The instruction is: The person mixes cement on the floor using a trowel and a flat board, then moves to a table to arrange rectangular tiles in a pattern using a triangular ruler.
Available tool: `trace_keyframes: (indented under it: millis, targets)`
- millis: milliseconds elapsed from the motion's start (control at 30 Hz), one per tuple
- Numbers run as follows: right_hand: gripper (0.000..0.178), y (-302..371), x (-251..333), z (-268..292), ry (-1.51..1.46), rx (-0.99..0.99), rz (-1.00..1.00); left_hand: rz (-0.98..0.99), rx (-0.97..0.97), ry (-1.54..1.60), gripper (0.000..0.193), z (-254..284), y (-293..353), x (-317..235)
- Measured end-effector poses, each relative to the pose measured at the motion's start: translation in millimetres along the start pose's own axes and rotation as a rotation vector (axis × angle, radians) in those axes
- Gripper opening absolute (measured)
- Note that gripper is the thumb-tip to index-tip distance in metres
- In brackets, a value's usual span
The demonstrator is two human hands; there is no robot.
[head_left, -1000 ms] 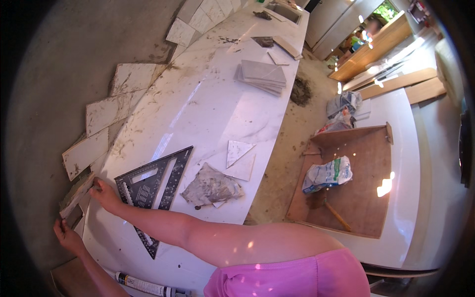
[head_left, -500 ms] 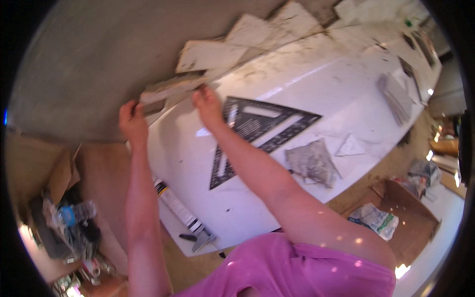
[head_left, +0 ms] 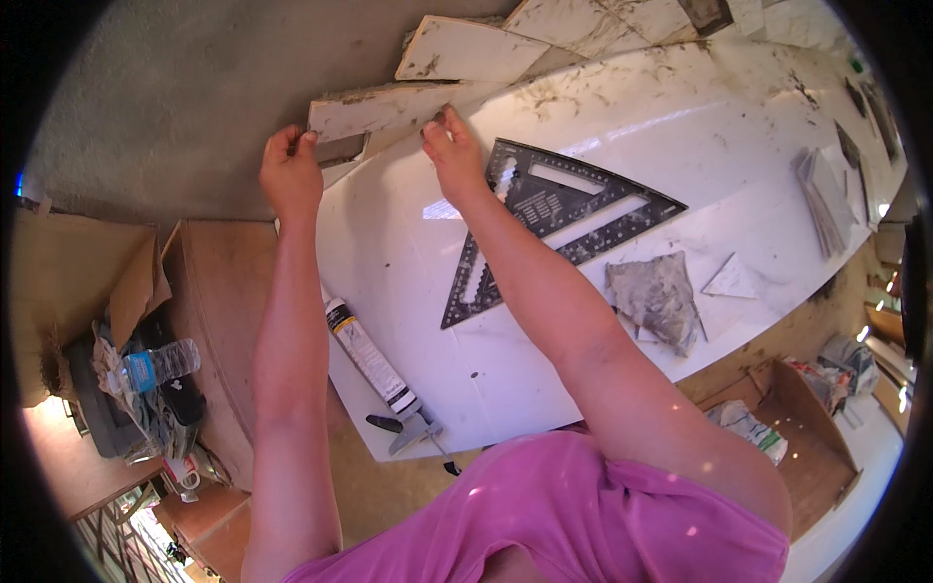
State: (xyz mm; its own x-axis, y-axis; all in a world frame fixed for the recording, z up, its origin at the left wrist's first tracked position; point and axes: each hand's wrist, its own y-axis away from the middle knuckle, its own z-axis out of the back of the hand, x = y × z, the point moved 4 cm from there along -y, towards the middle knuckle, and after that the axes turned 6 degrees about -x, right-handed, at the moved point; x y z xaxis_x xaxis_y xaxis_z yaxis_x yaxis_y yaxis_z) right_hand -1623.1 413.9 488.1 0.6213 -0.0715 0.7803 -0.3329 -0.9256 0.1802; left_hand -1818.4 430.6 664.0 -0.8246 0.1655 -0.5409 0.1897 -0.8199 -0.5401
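Your left hand (head_left: 293, 175) pinches the white tile (head_left: 369, 113) at eleven o'clock. Your right hand (head_left: 453, 155) is by its three o'clock end; I can't tell if it grips. A loose pinch could drop it.

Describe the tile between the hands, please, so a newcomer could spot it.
Find the white countertop, then its far edge along the grey wall. Angled white tiles line that edge; take the leftmost tile. Only this one has the left hand and right hand at its ends.
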Motion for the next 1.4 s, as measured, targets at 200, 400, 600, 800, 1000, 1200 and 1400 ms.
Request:
trace_keyframes:
  millis: [200,400,600,800,1000,1200,1400]
  targets:
    - [0.07,8,12,-6,-0.024,-0.008,-0.06,0.037,0.007,0.006,0.029,0,-3,2]
    - [0.072,11,17,-8,-0.018,-0.067,-0.048,0.044,0.034,-0.006,0.029,-3,-5,-1]
    - [0.075,9,15,-9,-0.093,-0.047,-0.055,0.022,0.033,-0.043,0.029,-3,-10,-6]
    - [0.075,5,9,-6,-0.093,-0.002,-0.106,0.034,0.041,0.002,0.027,-6,-12,2]
    - [0.076,4,7,-5,-0.026,0.011,-0.074,0.059,0.044,0.001,0.027,-4,-9,-3]
    - [0.077,2,9,-8,0.035,0.031,-0.072,0.084,0.054,-0.007,0.031,1,-9,-13]
    - [0.078,-4,4,-5,0.081,0.02,-0.033,0.04,0.061,-0.027,0.033,-3,-12,-10]
